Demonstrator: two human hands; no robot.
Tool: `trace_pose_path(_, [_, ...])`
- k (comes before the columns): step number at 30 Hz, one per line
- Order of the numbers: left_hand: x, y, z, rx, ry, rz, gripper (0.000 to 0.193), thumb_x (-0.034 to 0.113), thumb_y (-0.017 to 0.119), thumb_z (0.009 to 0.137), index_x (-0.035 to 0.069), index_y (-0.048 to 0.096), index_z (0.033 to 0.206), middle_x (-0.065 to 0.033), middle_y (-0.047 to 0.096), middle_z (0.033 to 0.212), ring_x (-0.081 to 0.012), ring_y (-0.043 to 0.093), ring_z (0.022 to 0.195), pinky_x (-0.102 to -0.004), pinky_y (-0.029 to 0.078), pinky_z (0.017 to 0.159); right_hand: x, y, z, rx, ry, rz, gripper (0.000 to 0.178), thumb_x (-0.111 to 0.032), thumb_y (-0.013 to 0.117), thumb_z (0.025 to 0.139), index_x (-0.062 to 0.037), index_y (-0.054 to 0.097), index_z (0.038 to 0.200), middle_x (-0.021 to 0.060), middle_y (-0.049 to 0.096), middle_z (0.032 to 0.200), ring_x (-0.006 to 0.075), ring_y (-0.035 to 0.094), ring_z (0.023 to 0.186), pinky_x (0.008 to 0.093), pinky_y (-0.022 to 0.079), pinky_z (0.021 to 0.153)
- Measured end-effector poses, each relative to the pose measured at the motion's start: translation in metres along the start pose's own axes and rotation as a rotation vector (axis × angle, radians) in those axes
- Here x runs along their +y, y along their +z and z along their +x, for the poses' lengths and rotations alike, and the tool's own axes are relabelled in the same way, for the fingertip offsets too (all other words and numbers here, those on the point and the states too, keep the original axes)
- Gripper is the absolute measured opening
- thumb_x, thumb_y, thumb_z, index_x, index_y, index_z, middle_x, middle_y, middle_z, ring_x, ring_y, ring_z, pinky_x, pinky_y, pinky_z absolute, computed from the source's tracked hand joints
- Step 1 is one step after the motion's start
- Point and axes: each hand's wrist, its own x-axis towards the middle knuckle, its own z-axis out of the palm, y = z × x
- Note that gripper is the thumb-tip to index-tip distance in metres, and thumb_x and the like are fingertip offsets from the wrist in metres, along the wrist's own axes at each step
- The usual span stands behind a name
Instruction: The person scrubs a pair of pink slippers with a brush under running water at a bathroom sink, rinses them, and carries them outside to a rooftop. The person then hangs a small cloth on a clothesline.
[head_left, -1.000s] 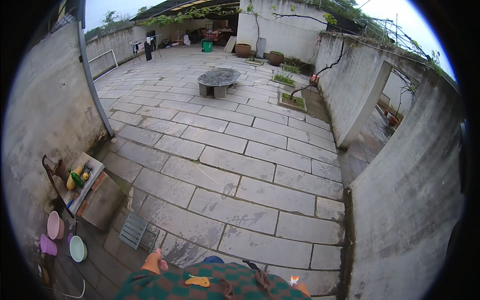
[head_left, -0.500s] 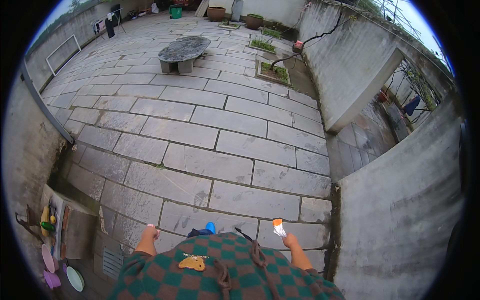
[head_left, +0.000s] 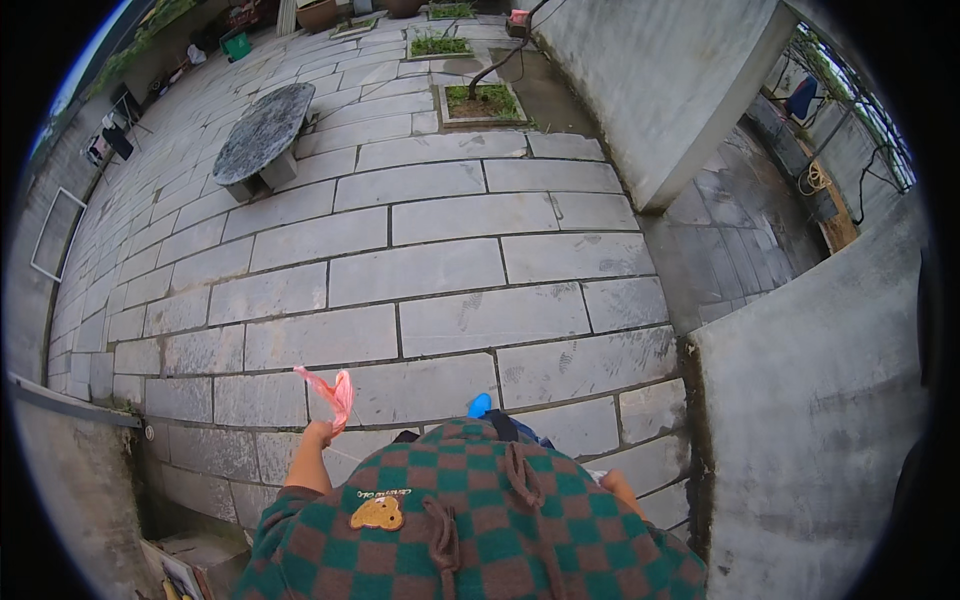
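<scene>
My left hand [head_left: 319, 433] is closed round a thin, crumpled pink sheet, which looks like a plastic bag [head_left: 341, 398]. It sticks out above the fist over the paving. At the right, close to my body, my right hand [head_left: 617, 484] is partly hidden by my checked hoodie. A sliver of a white wrapper [head_left: 597, 475] shows beside its fingers; the rest of the wrapper is out of sight. Between the hands, a blue shoe tip [head_left: 480, 405] pokes out past the hoodie's front.
Stone paving [head_left: 440, 335] spreads ahead. A low stone table [head_left: 262, 128] stands at the left, with a planted bed [head_left: 480, 103] beyond. Along the right runs a concrete wall [head_left: 800, 400] with an opening. A wall [head_left: 75, 455] and a box-like block [head_left: 205, 560] are at lower left.
My view has turned right and moved forward. The left hand has risen, showing more of the pink bag. The right hand has drawn back, and the wrapper's orange end has gone from sight.
</scene>
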Motion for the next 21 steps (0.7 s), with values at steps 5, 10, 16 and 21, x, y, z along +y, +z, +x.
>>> trace_pose_path(5, [0.000, -0.002, 0.054, -0.107, -0.046, 0.044, 0.041, 0.035, 0.059, 0.091, -0.001, 0.062, 0.072, -0.0158, 0.061, 0.061, -0.0251, 0.062, 0.053, -0.0415, 0.045, 0.044, -0.247, -0.149, 0.080, 0.216, -0.484, -0.317, 0.038, -0.033, 0.060, 0.086, 0.0021, 0.067, 0.099, 0.0254, 0.067, 0.098, 0.0415, 0.064, 0.095, 0.0481, 0.051, 0.081])
trace_pose_path(10, [0.044, -0.016, 0.134, -0.286, -0.083, 0.126, 0.040, 0.038, 0.057, 0.089, 0.001, 0.072, 0.086, -0.0173, 0.070, 0.084, -0.0328, 0.069, 0.074, -0.0444, 0.055, 0.066, -0.480, -0.287, 0.147, 0.456, -0.504, -0.148, 0.036, -0.032, 0.056, 0.092, 0.0006, 0.057, 0.106, 0.0269, 0.064, 0.104, 0.0453, 0.060, 0.099, 0.0515, 0.048, 0.085])
trace_pose_path(16, [0.202, -0.175, 0.307, -0.256, -0.026, 0.199, 0.032, 0.036, 0.070, 0.077, 0.006, 0.071, 0.087, -0.0109, 0.071, 0.080, -0.0283, 0.069, 0.076, -0.0400, 0.054, 0.068, -0.595, -0.343, 0.228, 0.413, -0.409, -0.175, 0.038, -0.032, 0.057, 0.091, 0.0002, 0.059, 0.112, 0.0267, 0.064, 0.105, 0.0440, 0.061, 0.100, 0.0497, 0.048, 0.087])
trace_pose_path(21, [0.429, -0.391, 0.444, 0.015, 0.042, -0.083, 0.027, 0.020, 0.077, 0.066, 0.001, 0.066, 0.081, -0.0131, 0.066, 0.070, -0.0210, 0.066, 0.060, -0.0336, 0.051, 0.053, -0.598, -0.355, 0.282, 0.149, -0.261, -0.318, 0.036, -0.032, 0.060, 0.086, 0.0004, 0.067, 0.102, 0.0247, 0.067, 0.101, 0.0398, 0.063, 0.099, 0.0465, 0.050, 0.085])
